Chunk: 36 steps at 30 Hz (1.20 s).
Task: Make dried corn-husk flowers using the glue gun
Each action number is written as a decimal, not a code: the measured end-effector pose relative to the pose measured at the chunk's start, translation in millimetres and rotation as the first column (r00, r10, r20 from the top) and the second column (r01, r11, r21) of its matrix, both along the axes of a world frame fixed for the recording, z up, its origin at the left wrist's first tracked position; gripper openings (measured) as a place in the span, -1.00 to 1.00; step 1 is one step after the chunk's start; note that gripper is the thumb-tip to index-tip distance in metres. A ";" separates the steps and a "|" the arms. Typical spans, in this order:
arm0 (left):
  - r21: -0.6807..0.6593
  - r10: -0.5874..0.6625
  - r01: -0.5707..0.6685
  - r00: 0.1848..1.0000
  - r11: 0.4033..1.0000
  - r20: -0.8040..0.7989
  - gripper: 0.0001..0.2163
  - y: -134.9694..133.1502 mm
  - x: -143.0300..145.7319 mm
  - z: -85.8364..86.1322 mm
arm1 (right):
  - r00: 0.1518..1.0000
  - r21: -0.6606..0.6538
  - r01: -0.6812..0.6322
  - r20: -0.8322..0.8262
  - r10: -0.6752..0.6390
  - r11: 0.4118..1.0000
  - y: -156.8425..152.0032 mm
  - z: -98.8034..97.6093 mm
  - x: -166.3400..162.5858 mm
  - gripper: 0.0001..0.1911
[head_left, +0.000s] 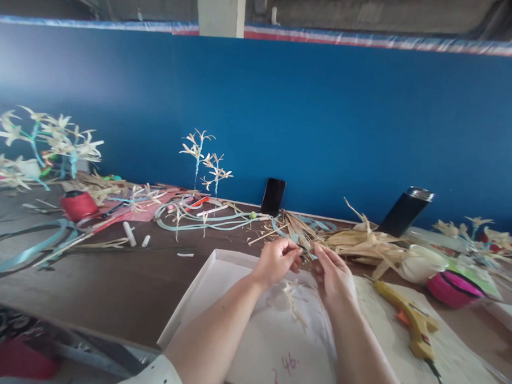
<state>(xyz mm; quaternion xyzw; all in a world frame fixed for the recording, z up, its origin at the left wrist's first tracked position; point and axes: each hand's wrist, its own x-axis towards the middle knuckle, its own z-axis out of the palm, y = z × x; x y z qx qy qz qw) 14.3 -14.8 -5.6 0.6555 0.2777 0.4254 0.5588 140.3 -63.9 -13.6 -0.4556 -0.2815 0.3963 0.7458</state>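
My left hand (pixel 280 260) and my right hand (pixel 330 268) are raised close together over the far end of a shallow white box lid (pixel 250 351). The fingers of both hands are pinched, with the fingertips almost meeting. Whatever sits between them is small and blends with the dry husk behind, so I cannot make it out. Pale petal-like strips (pixel 292 303) show between my forearms, over the lid. Red handwritten figures mark the lid's near part.
A yellow glue gun (pixel 408 321) lies on paper at right, near a pink pouch (pixel 455 288). Dry husks (pixel 360 241), a black flask (pixel 405 211) and a phone (pixel 273 196) stand or lie behind. Husk flowers (pixel 215 174), blue ribbon (pixel 50 243) and a red tape roll (pixel 79 205) are leftward.
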 end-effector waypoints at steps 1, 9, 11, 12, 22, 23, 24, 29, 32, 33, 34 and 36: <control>-0.005 -0.009 0.009 1.000 1.000 -0.012 -0.79 -0.7 -0.2 0.6 | 1.000 0.002 0.002 -0.002 -0.002 1.000 -0.2 0.4 -0.1 -0.67; -0.046 -0.045 0.040 0.994 0.998 -0.098 -0.81 -5.8 -1.6 6.4 | 1.000 0.002 -0.003 -0.023 0.003 1.000 -0.2 0.6 0.2 -0.74; -0.048 -0.057 0.052 0.993 0.998 -0.106 -0.81 -5.4 -1.6 6.2 | 1.000 -0.001 0.011 -0.013 -0.011 1.000 0.0 0.0 -0.1 -0.73; -0.048 -0.067 0.062 0.992 0.997 -0.109 -0.81 -4.9 -1.7 5.8 | 1.000 0.000 0.022 -0.005 -0.022 1.000 0.0 -0.4 -0.3 -0.73; -0.009 -0.035 0.034 0.993 0.999 -0.114 -0.83 -0.9 -2.5 3.8 | 0.991 -0.040 0.110 0.085 -0.106 0.993 1.2 -4.0 -2.8 -0.65; -0.008 -0.025 0.024 0.994 1.000 -0.110 -0.83 -0.4 -2.6 3.7 | 0.991 -0.043 0.105 0.084 -0.101 0.994 1.2 -3.8 -2.7 -0.65; -0.009 -0.013 0.012 0.994 1.000 -0.108 -0.83 0.2 -2.8 3.5 | 0.992 -0.046 0.100 0.087 -0.095 0.994 1.2 -3.6 -2.5 -0.65; -0.024 0.035 -0.038 0.996 0.999 -0.084 -0.83 4.3 -4.2 2.2 | 0.990 -0.083 0.105 0.105 -0.096 0.991 1.0 -1.7 -0.9 -0.64; -0.039 0.052 -0.054 0.998 0.998 -0.045 -0.83 5.8 -5.2 1.8 | 0.995 -0.104 0.078 0.076 -0.070 0.992 0.6 -0.9 -0.2 -0.59; -0.040 0.058 -0.060 0.998 0.997 -0.035 -0.82 5.9 -5.4 1.9 | 0.996 -0.109 0.067 0.068 -0.060 0.992 0.3 -0.6 -0.1 -0.58; -0.039 0.064 -0.065 0.998 0.997 -0.028 -0.82 5.9 -5.6 2.1 | 0.997 -0.112 0.054 0.060 -0.048 0.992 0.1 -0.3 -0.1 -0.56; -0.034 0.065 -0.065 0.998 0.997 -0.020 -0.81 5.5 -5.8 2.7 | 0.999 -0.112 0.030 0.039 -0.026 0.993 -0.2 0.3 -0.4 -0.56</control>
